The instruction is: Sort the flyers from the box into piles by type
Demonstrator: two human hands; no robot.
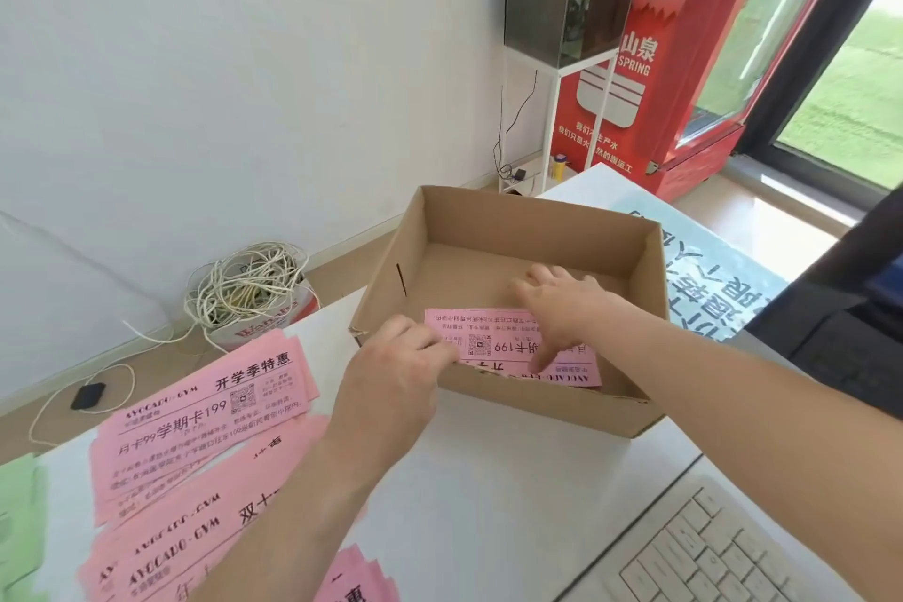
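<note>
An office: a white desk [513,479] with keyboard [723,547], beside a drinks fridge [684,39].

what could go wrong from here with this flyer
1. The left hand pinches the pink flyer while the right hand presses it; pulling now could crease or tear it against the cardboard box wall.
2. The pink piles overlap and look alike, so it may land on the wrong type.
3. The left forearm hangs over them and could drag them.
</note>
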